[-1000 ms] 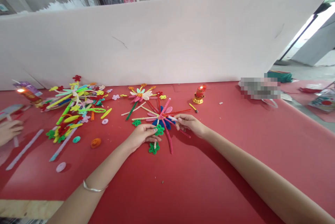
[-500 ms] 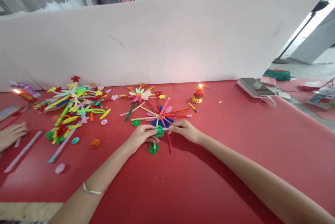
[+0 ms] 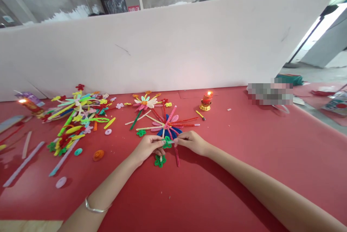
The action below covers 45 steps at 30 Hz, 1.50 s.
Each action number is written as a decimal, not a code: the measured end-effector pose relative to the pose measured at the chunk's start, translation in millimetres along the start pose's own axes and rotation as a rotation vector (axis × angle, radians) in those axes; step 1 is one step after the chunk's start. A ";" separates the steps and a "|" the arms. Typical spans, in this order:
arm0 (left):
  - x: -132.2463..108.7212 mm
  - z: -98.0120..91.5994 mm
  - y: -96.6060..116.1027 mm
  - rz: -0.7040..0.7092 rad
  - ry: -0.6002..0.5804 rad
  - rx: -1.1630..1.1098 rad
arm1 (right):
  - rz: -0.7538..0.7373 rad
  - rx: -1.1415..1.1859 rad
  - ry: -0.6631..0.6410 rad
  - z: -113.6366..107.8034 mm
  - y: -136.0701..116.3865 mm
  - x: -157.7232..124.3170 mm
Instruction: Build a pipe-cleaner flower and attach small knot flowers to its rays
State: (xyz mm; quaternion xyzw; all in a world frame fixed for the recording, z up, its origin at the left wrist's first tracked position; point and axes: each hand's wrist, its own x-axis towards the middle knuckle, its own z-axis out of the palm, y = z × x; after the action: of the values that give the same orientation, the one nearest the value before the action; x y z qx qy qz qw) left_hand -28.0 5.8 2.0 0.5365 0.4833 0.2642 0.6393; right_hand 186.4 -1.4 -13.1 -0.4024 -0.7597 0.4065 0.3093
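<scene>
The left hand (image 3: 148, 148) holds a green pipe-cleaner flower (image 3: 167, 146) in a narrow grip; the right hand (image 3: 193, 143) pinches a thin pale stick (image 3: 172, 142) at its edge, near the blue-and-pink flower (image 3: 176, 130) on the surface (image 3: 206, 195).

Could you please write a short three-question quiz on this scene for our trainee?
1. What does the left hand pinch?
A) an orange disc
B) a green flower
C) a yellow stick
2. True or false: the candle beyond the right hand is unlit.
3. Fill in the blank: the bracelet is worn on the person's ____ arm.

Key: 1. B. 2. False; its flame shows. 3. Left.
</scene>
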 end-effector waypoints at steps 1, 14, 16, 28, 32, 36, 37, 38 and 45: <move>-0.3 0.2 0.3 0.001 0.002 0.003 | 0.001 -0.008 -0.002 0.0 -0.5 0.0; -1.1 0.9 1.0 -0.006 0.001 0.032 | 0.013 -0.095 -0.011 -0.2 -2.2 -0.4; -1.2 0.7 1.2 -0.014 0.008 0.035 | 0.011 -0.106 -0.008 0.1 -1.0 0.3; -2.5 3.8 3.9 0.026 0.018 0.096 | 0.027 -0.107 0.052 2.2 2.9 1.3; -2.5 3.9 2.6 0.045 0.018 0.108 | 0.022 -0.119 0.070 2.7 3.7 1.5; -1.5 2.9 -0.5 0.071 0.015 0.113 | 0.010 -0.124 0.077 3.0 3.9 1.8; -1.4 2.8 -0.8 0.075 0.013 0.115 | 0.007 -0.124 0.077 3.0 3.8 1.9; -1.4 2.8 -0.8 0.078 0.011 0.118 | 0.004 -0.124 0.077 3.0 3.5 1.9; -2.7 3.5 0.4 0.087 0.004 0.139 | -0.006 -0.145 0.118 4.5 4.2 2.6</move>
State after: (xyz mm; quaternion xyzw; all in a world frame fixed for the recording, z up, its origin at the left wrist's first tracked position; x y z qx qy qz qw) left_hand -25.8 2.0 3.1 0.5996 0.4777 0.2586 0.5877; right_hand 183.1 0.6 -18.5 -0.4448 -0.7687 0.3250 0.3248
